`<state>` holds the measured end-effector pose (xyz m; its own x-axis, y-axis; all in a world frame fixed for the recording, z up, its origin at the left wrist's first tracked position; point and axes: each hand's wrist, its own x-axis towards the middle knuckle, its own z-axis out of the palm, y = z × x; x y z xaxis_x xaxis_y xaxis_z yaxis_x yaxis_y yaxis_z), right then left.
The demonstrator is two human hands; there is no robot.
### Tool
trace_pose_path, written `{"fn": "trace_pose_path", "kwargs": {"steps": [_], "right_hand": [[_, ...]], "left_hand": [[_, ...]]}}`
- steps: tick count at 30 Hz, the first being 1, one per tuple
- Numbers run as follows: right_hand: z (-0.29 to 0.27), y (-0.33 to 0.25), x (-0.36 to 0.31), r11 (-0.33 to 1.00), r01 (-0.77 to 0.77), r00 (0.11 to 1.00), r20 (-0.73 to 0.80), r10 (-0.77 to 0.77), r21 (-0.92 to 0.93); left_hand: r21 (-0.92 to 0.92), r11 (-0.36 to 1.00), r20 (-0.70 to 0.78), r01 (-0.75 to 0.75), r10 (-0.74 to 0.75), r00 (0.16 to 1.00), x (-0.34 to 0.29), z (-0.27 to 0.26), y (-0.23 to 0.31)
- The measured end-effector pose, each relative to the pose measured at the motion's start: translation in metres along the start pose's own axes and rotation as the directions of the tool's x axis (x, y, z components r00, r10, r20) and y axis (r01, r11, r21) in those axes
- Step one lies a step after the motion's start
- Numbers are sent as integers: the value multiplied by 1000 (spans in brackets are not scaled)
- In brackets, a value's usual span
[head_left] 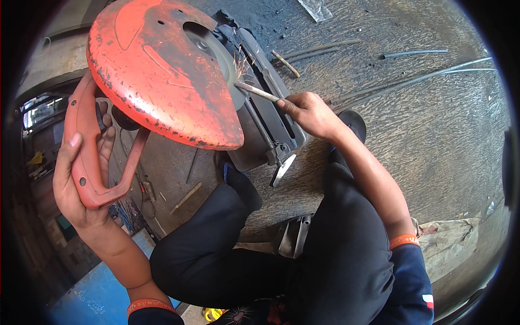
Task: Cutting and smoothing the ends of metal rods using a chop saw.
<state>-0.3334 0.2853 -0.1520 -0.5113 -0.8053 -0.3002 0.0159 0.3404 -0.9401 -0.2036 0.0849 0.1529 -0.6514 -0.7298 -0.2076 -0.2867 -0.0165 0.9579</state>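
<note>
- Now the right hand [309,111] has thumb and forefinger closed on a thin rod [259,92], the other fingers folded under; the left hand [64,181] curls loosely around a red handle [81,130], thumb outside, fingertips showing through the loop.
- Just ahead and left of the right fingers, the rod's far end meets a grey cutting disc [230,76], where orange sparks [242,60] fly up.
- From those fingers the rod runs straight, blunt and dull grey-brown; under the left palm, the handle is faded, with small round holes.
- Between the hands, ahead of the left fingers, bulges a glossy red guard [162,81], chipped along its rim and smudged dark.
- Left of the right fingers and nearer the body sits a dark base [252,154] with a threaded screw [259,122].
- Right of them spreads a streaky grey-brown floor [411,114], bearing long rods [414,53]; farther ahead lie black dust [254,16] and clear plastic [317,10].
- Behind the left fingers, toward the body, lies a blue board [103,284]; beyond them, dim clutter [46,146].
</note>
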Motion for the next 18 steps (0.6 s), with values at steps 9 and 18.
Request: {"fn": "trace_pose_path", "kwargs": {"steps": [9,18], "right_hand": [[2,-2,-3,983,157,977,-133,-169,-96],[8,6,-2,935,232,946,-163,-281,-266]], "left_hand": [[-11,1000,11,3,-2,1000,1,-4,0],[12,1000,42,1,-2,999,1,-5,1]]}}
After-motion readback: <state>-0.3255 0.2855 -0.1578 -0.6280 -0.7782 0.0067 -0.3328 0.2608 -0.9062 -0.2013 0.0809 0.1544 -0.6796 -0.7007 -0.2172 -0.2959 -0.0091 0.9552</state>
